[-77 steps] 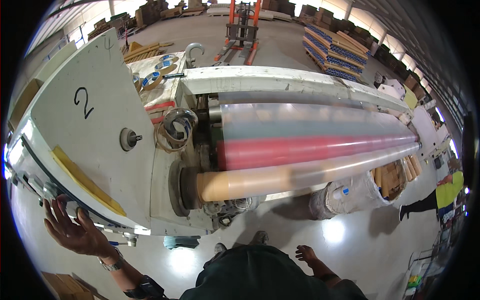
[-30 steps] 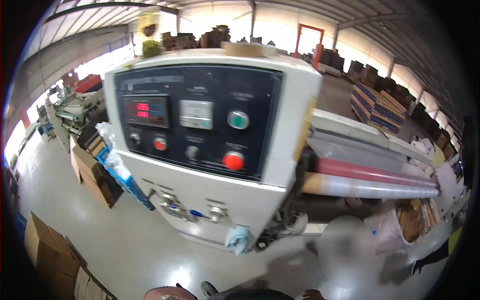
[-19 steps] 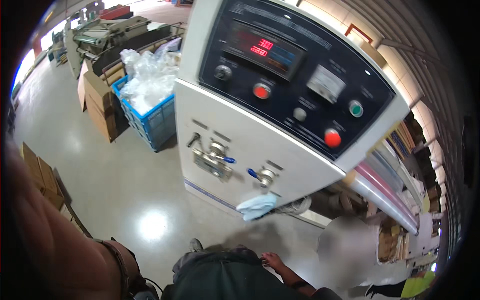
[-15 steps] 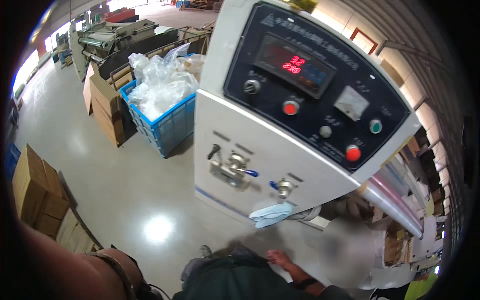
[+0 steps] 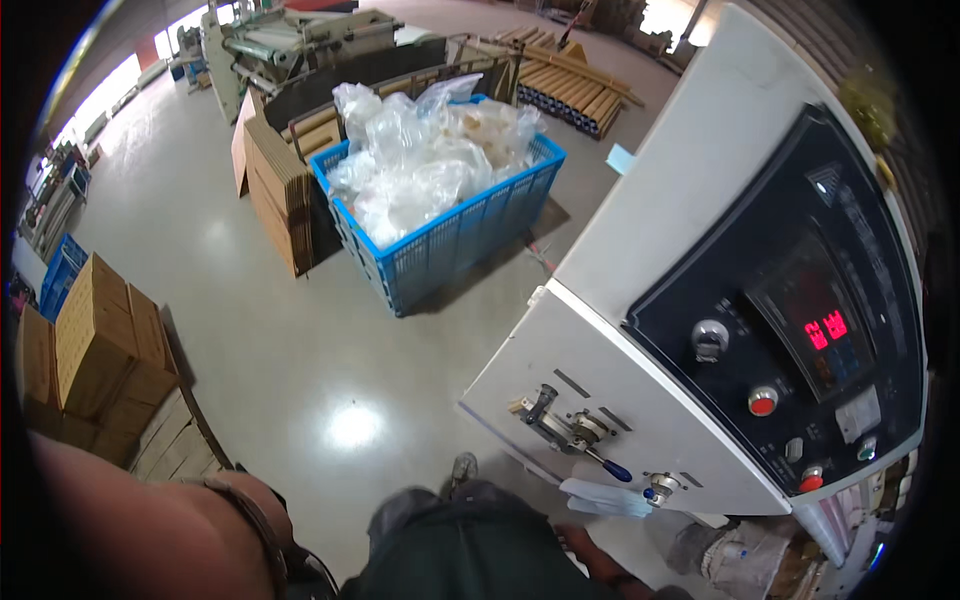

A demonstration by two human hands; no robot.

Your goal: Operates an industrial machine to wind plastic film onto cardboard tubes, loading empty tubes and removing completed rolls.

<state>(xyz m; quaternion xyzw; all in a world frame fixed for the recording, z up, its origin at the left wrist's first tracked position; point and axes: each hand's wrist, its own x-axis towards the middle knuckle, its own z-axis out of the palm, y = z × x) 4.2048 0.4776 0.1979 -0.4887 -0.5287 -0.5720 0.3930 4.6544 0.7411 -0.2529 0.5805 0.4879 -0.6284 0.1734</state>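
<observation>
At the lower left, my left arm point(image 5: 130, 520) is raised close, large and blurred, with a band round it; its fingers are hidden. My right hand point(image 5: 584, 548) is low in front of my dark clothing point(image 5: 465, 555), partly covered and dim. Its fingers look curled, and a small white piece shows beside them; what it is I cannot make out. Nearest to this hand, a pale blue cloth point(image 5: 605, 498) hangs on the front of a white machine cabinet point(image 5: 600, 400). Above the cloth are a valve with a blue lever point(image 5: 615, 470) and a smaller valve point(image 5: 660, 488).
The cabinet's dark control panel point(image 5: 735, 310) has a red lit display, knobs and buttons. A blue crate point(image 5: 460, 235) full of clear plastic film stands ahead. Flattened cardboard point(image 5: 275, 200) leans left of it. Cardboard boxes point(image 5: 110, 350) are stacked on a pallet at left. Tubes point(image 5: 575, 85) lie behind.
My view has turned left, so the cabinet and its panel now sit farther right and the crate nearer the middle. My right hand shows less than before and appears slightly lower and farther right.
</observation>
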